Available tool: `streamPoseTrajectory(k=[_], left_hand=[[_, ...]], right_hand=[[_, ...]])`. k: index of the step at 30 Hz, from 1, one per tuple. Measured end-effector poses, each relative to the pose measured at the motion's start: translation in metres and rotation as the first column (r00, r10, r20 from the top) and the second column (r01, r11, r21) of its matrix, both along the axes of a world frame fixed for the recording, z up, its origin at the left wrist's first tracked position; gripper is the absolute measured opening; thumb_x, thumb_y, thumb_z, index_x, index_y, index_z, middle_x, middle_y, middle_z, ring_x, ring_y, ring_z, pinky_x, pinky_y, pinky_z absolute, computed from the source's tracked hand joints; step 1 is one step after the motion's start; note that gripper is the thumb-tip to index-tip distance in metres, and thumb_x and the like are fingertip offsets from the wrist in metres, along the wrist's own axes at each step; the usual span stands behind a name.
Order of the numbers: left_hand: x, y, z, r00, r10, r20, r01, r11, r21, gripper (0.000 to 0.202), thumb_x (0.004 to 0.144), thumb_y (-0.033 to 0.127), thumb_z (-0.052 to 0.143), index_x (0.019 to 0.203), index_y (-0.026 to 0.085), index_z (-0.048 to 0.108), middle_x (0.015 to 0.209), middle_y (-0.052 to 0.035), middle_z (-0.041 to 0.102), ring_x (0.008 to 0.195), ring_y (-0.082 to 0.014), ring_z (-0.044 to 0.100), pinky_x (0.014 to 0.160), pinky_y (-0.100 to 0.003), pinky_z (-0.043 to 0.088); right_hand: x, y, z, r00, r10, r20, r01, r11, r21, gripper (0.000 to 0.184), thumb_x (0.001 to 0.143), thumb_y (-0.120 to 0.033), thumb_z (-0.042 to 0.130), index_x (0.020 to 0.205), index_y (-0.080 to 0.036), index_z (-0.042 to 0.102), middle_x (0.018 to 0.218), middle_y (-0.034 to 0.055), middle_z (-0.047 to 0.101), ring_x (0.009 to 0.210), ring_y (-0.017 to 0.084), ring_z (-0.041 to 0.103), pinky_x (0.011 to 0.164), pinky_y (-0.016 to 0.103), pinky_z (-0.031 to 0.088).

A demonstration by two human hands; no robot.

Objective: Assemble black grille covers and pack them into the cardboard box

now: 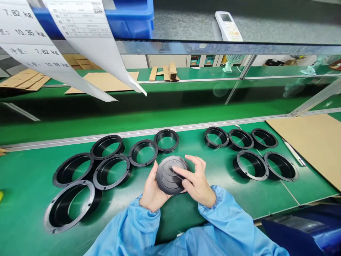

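Note:
A round black air vent (172,179) with curved slats on its face is held over the bench in front of me. My left hand (153,190) supports it from the left and below, thumb at the rim; its other fingers are mostly hidden under the vent. With fingers apart, my right hand (197,181) lies over the vent's right side, its index finger on the slatted face. Black flanged rings stand on the green bench (128,213) to both sides; the nearest to the vent are one ring (144,164) on the left and another ring (166,151) behind it.
More black rings (71,227) spread left, and another group (252,176) sits right. A cardboard sheet (314,142) covers the right end. Overhead, a shelf carries a blue bin (130,21) and a white remote (229,28); printed paper strips (87,46) hang down at upper left.

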State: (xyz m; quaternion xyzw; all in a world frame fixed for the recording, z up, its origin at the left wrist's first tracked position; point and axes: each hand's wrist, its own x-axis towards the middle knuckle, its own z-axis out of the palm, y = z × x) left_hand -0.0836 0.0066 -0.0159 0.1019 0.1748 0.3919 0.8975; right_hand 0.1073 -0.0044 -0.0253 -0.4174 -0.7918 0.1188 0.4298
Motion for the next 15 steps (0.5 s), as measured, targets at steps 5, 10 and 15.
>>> streamPoseTrajectory(k=[5, 10, 15], left_hand=[[0.002, -0.001, -0.001, 0.996, 0.059, -0.068, -0.065, 0.995, -0.078, 0.051, 0.096, 0.057, 0.058, 0.126, 0.018, 0.069, 0.118, -0.0127, 0.07, 0.121, -0.034, 0.061, 0.11, -0.054, 0.043], [-0.001, 0.0, -0.007, 0.999, 0.018, -0.041, -0.019, 1.0, -0.012, 0.054, 0.091, 0.063, 0.062, 0.13, 0.025, 0.067, 0.124, -0.0126, 0.068, 0.123, -0.0404, 0.058, 0.109, -0.069, 0.036], [-0.001, 0.0, -0.009, 1.0, -0.019, 0.014, 0.018, 0.999, 0.031, 0.06, 0.093, 0.066, 0.055, 0.132, 0.022, 0.065, 0.127, -0.0149, 0.066, 0.127, -0.0414, 0.054, 0.109, -0.07, 0.033]], right_hand=[[-0.001, 0.002, 0.001, 0.987, -0.125, 0.106, 0.12, 0.992, 0.049, 0.046, 0.107, -0.041, 0.032, 0.148, -0.026, 0.048, 0.155, 0.0088, 0.027, 0.14, 0.035, 0.021, 0.117, 0.063, 0.02], [0.01, 0.002, -0.001, 0.957, -0.267, -0.111, 0.255, 0.961, -0.107, 0.043, 0.108, -0.032, 0.031, 0.147, -0.029, 0.048, 0.15, 0.0078, 0.034, 0.137, 0.029, 0.029, 0.113, 0.055, 0.032], [0.01, 0.001, -0.002, 0.996, -0.056, -0.075, 0.045, 0.989, -0.14, 0.042, 0.108, -0.043, 0.029, 0.134, -0.033, 0.062, 0.152, 0.0034, 0.029, 0.138, 0.031, 0.024, 0.115, 0.057, 0.028]])
